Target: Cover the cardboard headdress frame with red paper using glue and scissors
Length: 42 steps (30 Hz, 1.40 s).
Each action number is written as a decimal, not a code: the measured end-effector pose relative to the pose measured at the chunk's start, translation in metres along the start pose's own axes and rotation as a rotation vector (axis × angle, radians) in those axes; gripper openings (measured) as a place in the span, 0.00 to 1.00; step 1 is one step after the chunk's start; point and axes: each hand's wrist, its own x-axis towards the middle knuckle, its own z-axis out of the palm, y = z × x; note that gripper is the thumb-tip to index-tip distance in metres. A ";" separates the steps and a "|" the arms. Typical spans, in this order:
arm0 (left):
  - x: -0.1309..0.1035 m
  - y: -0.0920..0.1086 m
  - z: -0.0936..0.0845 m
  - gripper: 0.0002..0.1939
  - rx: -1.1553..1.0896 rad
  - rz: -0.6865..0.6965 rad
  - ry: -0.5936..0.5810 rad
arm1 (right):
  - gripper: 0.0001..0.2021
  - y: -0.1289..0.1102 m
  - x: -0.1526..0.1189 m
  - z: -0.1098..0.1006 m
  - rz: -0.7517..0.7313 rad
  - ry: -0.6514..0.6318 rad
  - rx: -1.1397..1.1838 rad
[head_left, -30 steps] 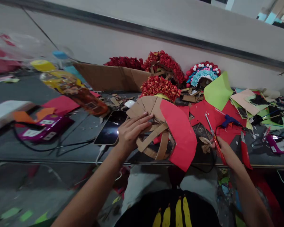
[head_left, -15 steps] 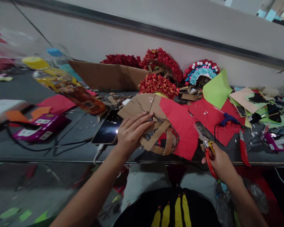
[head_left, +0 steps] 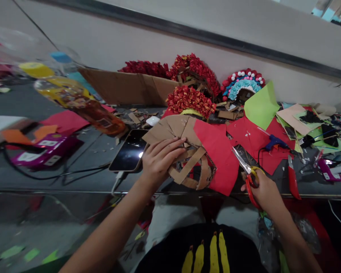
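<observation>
A brown cardboard headdress frame [head_left: 170,131] with a fan-shaped brim and crossed inner strips sits at the table's front edge. Red paper [head_left: 220,155] covers the right part of its brim. My left hand [head_left: 161,157] grips the frame's left side, fingers together across the cardboard; its thumb is hidden. In my right hand [head_left: 263,187] is a pair of scissors [head_left: 246,167] with red and yellow handles. Their blades look nearly closed and point up and left, close to the red paper's right edge. Whether they touch it I cannot tell.
A phone [head_left: 129,149] on a cable lies left of the frame, near a tilted-looking drink bottle [head_left: 82,102] and a purple power strip [head_left: 45,149]. Rightward are a blue glue gun [head_left: 275,142] and a red-handled knife [head_left: 292,178]. Behind stand red-tufted headdresses [head_left: 190,100] and a cardboard sheet [head_left: 130,89].
The view has shifted slightly. My left hand keeps its place on the frame, and the scissors remain in my right hand beside the red paper, with little movement.
</observation>
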 end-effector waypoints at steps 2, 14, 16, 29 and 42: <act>-0.002 0.001 0.001 0.07 -0.020 -0.002 0.016 | 0.13 -0.001 0.000 0.001 0.004 0.005 -0.016; -0.008 0.006 0.004 0.08 -0.037 -0.075 0.017 | 0.12 0.001 0.002 0.010 0.019 0.021 0.024; -0.008 0.006 0.004 0.08 -0.021 -0.099 0.004 | 0.10 0.006 0.005 0.009 0.038 0.041 0.037; 0.013 -0.008 0.008 0.28 -0.011 -0.366 -0.390 | 0.17 0.032 0.017 0.017 -0.044 0.351 -0.192; 0.039 0.101 0.008 0.14 -0.872 -0.702 -0.441 | 0.11 0.027 0.010 0.019 -0.462 0.509 -0.289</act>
